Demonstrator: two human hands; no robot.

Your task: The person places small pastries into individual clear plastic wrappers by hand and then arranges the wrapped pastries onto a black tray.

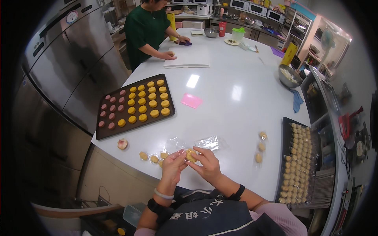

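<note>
Above the near edge of the table, my left hand and my right hand pinch a round golden pastry from both sides. It seems to sit in clear film, though glare makes this hard to tell. Just beyond my fingers lie clear plastic bags. To the left of my left hand are several small wrapped pastries. A round pink-and-white piece rests farther left. Away to the right, three wrapped pastries form a row.
A dark baking tray of yellow and pink rounds occupies the left side. At the right edge stands a tray packed with wrapped pastries. A pink sheet lies mid-table. Across the table, a person in green works beside a white board.
</note>
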